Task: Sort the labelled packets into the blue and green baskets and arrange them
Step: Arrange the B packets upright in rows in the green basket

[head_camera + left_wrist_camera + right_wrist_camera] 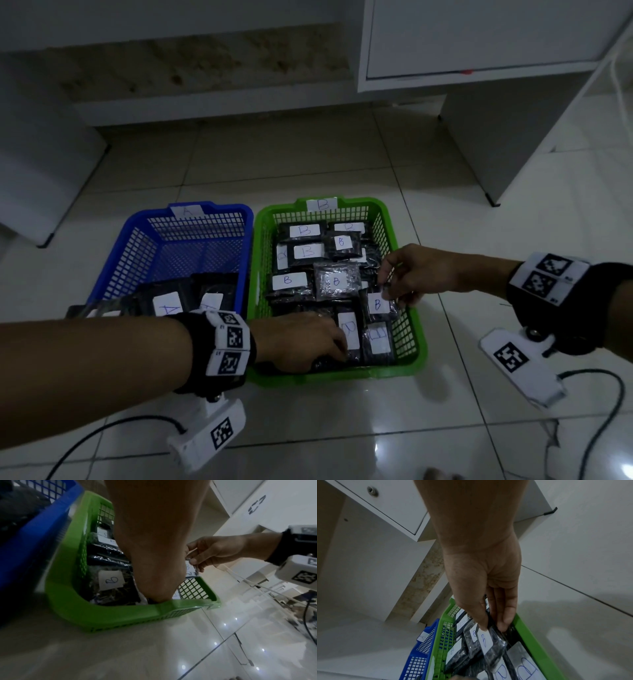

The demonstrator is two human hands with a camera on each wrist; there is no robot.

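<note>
Black plastic packets, each with a white label marked B, fill the green basket, and the one you are handling is the B packet at about 3 o'clock in that basket, against the right wall. Your right hand pinches its upper edge between thumb and fingers; the right wrist view shows the fingertips closed on the packet top, so it stands tilted, not flat. Your left hand reaches into the basket at 6 o'clock, near the front rim, with fingers curled down among the packets. I cannot tell if it grips one or only presses them.

At 9 o'clock from the green basket stands the blue basket, touching it side by side, with a tag A on the far rim. A few A packets lie at its near end; the far part shows bare mesh.

I judge the sorting is nearly done and you are now arranging the B packets. The next move asks you to lay the pinched packet flat in the gap by the right wall, label up, while the left hand keeps the neighbours from sliding.
</note>
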